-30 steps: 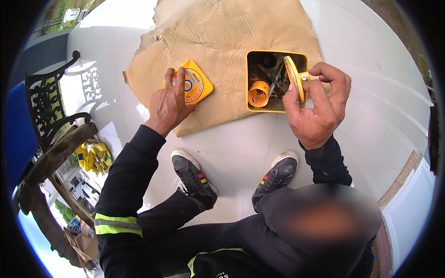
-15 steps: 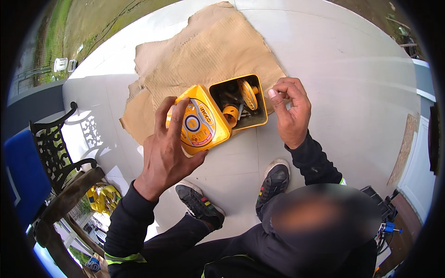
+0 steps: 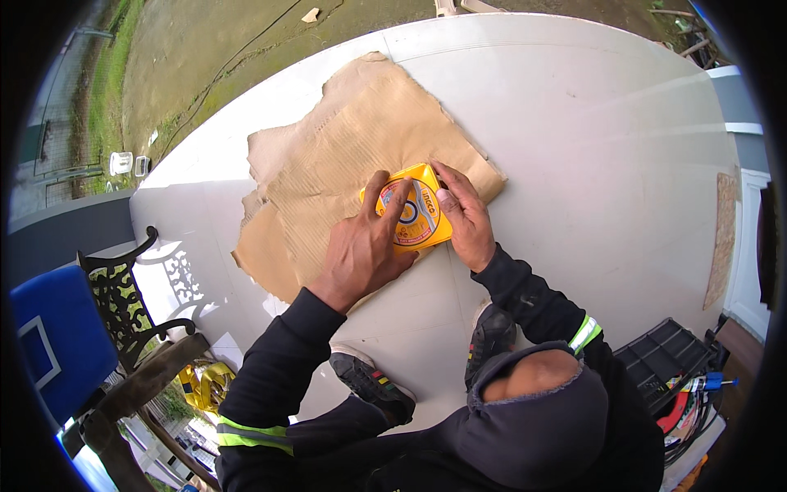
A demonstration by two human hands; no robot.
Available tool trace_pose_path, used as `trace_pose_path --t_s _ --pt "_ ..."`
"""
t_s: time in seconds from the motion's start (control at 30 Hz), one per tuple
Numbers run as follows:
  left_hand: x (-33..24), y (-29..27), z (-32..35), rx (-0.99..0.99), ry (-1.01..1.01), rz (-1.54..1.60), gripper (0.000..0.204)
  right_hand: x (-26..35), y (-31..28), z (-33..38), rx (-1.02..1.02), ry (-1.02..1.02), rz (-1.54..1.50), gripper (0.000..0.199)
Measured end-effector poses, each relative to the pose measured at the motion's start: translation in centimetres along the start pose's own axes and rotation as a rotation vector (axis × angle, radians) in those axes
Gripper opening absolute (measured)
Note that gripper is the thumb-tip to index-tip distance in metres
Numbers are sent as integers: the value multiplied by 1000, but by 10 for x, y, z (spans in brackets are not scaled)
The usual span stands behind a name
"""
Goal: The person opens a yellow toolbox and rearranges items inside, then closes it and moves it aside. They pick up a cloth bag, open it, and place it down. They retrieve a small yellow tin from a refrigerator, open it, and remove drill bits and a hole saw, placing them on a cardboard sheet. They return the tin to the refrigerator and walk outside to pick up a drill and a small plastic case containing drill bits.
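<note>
The square yellow lid (image 3: pixel 425 231), printed with a round design, sits over the tin box on a torn sheet of brown cardboard (image 3: pixel 328 156). It hides the box's body and the contents. My left hand (image 3: pixel 359 256) grips the lid from the left, two fingers lying across its top and the thumb at the near edge. On the other side, my right hand (image 3: pixel 469 221) is closed against the right edge, its thumb on the corner and its fingers along the far right side. Whether the lid is fully seated cannot be seen.
Pale floor tiles (image 3: pixel 590 189) surround the cardboard. My shoes (image 3: pixel 373 381) are just on the near side. At the left stand a black ornate metal bench (image 3: pixel 123 295) and a blue panel (image 3: pixel 65 336). A black plastic case (image 3: pixel 664 361) with tools lies at the lower right.
The lid has moved right from beside the box to on top of it, covering the hole saws inside. My right hand has come in from the right to touch the box.
</note>
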State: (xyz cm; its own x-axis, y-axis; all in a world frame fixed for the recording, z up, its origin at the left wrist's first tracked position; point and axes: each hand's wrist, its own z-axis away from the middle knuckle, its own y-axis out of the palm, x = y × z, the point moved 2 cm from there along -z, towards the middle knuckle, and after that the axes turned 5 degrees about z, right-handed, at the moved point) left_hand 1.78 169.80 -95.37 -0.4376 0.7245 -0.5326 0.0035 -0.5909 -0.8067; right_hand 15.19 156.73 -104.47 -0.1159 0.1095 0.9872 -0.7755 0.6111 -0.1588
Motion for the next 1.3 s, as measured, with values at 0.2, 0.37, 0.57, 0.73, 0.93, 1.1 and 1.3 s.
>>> trace_pose_path --t_s 0.2,0.37,0.57,0.73,0.93,1.1,1.3 --pt "4 7 -1 -36 26 -17 102 -12 5 5 -27 82 -165 46" --pt "13 9 -6 53 5 -59 107 -19 8 5 -24 107 -82 46" --pt "11 -18 8 15 31 -77 114 40 0 -20 123 -124 428 67" --pt "44 -91 85 -48 -122 53 112 68 2 -42 731 -535 1190 125" --pt "45 -214 148 -24 -242 343 97 64 33 -56 1007 -538 1425 138" --pt "-17 -332 196 -187 16 2004 88 145 33 -48 1026 -424 1379 132" --pt "-119 -433 283 -486 165 2295 71 337 9 -22 990 -460 1260 126"
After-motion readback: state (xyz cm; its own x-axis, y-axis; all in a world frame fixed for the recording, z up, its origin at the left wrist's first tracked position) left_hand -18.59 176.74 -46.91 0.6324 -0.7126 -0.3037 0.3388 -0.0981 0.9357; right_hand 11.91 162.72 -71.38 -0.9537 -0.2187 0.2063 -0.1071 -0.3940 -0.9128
